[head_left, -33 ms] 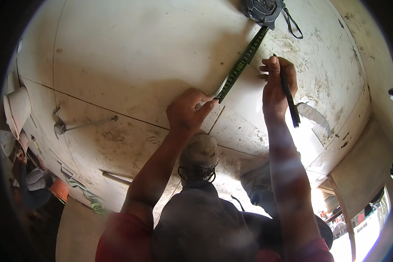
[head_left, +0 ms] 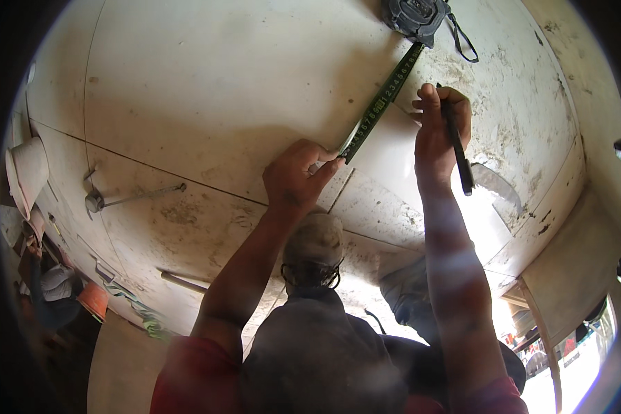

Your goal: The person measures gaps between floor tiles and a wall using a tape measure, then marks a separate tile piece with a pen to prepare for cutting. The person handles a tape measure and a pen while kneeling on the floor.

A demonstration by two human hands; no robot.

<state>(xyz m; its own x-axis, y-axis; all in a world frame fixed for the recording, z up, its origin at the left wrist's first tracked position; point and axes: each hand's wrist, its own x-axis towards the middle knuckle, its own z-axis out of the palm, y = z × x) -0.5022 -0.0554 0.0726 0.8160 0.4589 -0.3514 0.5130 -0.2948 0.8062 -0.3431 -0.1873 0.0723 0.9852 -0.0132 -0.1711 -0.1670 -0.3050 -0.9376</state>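
On the pale, stained board [head_left: 207, 83] lies a black tape measure [head_left: 415, 19], its case at the top edge of the view with a wrist loop. The green blade of the tape [head_left: 383, 102] runs down and left from the case. My left hand [head_left: 298, 176] pinches the free end of that blade between thumb and finger. To the right of the blade, my right hand [head_left: 443, 127] is closed round a slim black pen [head_left: 458, 148]. Its thick end points down toward my wrist. The hand is apart from the tape.
A metal tool with a round head and thin rod [head_left: 95, 200] lies at left. A curved grey blade-like piece [head_left: 497, 183] rests beside my right wrist. A dark rod [head_left: 183, 281], striped cloth [head_left: 134, 310], orange bucket [head_left: 93, 301] and person [head_left: 55, 283] are at lower left.
My right hand has shifted very slightly, and the pen's lower end has moved up a little. My left hand and the tape measure look the same.
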